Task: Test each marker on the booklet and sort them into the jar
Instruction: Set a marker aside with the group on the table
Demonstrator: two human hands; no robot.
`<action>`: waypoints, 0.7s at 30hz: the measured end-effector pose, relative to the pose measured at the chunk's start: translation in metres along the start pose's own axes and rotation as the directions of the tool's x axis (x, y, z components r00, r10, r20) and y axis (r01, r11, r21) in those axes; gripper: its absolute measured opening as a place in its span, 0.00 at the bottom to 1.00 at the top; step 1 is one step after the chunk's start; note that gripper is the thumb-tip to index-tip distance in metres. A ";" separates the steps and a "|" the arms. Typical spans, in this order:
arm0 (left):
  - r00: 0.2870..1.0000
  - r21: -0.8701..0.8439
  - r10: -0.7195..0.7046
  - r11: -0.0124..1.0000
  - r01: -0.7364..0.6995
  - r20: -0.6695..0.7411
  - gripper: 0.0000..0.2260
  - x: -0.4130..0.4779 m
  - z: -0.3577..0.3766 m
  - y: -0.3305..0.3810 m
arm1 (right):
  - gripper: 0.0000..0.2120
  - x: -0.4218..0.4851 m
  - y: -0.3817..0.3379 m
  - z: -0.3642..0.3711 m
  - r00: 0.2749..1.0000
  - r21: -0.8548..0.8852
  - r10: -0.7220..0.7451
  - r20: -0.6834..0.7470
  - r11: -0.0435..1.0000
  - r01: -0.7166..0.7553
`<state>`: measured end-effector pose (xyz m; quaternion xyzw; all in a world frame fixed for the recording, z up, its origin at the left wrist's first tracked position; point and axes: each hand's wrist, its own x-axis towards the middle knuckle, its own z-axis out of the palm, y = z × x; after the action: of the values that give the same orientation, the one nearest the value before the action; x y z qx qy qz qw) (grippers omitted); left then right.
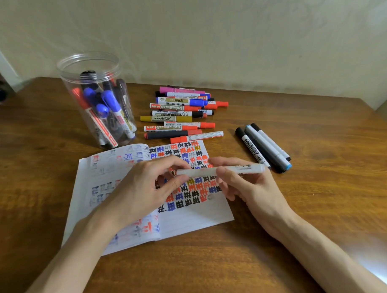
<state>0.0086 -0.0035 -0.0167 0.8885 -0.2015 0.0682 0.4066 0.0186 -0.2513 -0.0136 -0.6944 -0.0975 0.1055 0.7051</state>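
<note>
A white marker (219, 170) lies level above the open booklet (195, 214), held at both ends. My left hand (145, 189) pinches its left end between thumb and fingers. My right hand (248, 184) grips its right part with thumb and forefinger. The booklet's right page carries rows of black, blue, red and brown test marks. A clear plastic jar (94, 101) stands upright at the back left with several blue, red and black markers inside.
A pile of several loose markers (180, 114) lies behind the booklet. Three more markers (265, 148), grey, black and white, lie to the right of it. The wooden table (321, 196) meets a pale wall at the back; its right edge is near.
</note>
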 end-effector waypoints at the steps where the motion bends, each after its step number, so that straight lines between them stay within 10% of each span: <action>1: 1.000 -0.008 -0.007 1.000 0.007 -0.001 0.10 0.000 0.000 0.000 | 0.10 0.001 0.000 -0.002 1.000 -0.018 -0.019 -0.025 1.000 0.019; 21: 0.995 -0.015 -0.070 0.998 0.069 -0.078 0.13 0.003 -0.001 -0.005 | 0.09 0.006 0.013 -0.007 0.957 -0.484 -0.290 0.023 0.834 0.264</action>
<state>0.0137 -0.0008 -0.0191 0.8890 -0.1549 0.0874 0.4219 0.0259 -0.2559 -0.0270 -0.8290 -0.2019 -0.0431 0.5197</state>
